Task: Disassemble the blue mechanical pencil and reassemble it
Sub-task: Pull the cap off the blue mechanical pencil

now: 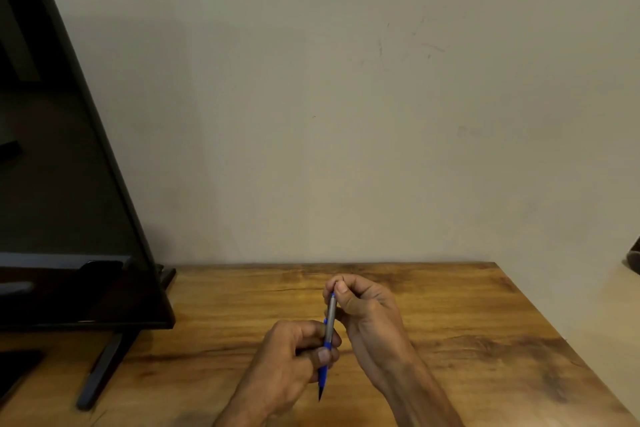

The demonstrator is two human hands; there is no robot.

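Blue and grey, the mechanical pencil [328,333] sits between my two hands above the wooden table [467,340], clear of its surface as far as I can judge. Its long axis runs nearly straight up and down the head view, leaning only slightly, so the upper end lies a little to the right of the lower one. The dark pointed tip faces down toward me, at the near edge of the view, and the capped end points away toward the wall [346,97].

My left hand [294,360] holds the lower part: its fingers [323,355] are curled and closed around the blue grip section, with the thumb pressed across the front of it. Below that hand the blue grip and the dark cone stick out free. My right hand [367,308] is on the far end: thumb and forefinger are pinched shut on the top of the pencil, where a bit of blue shows just under the thumbnail. The grey barrel spans the gap between the two hands, with a small blue piece on its left side, probably the clip, though I cannot tell for sure.

A dark monitor [69,184] stands on the table to my left, well apart from the hands.
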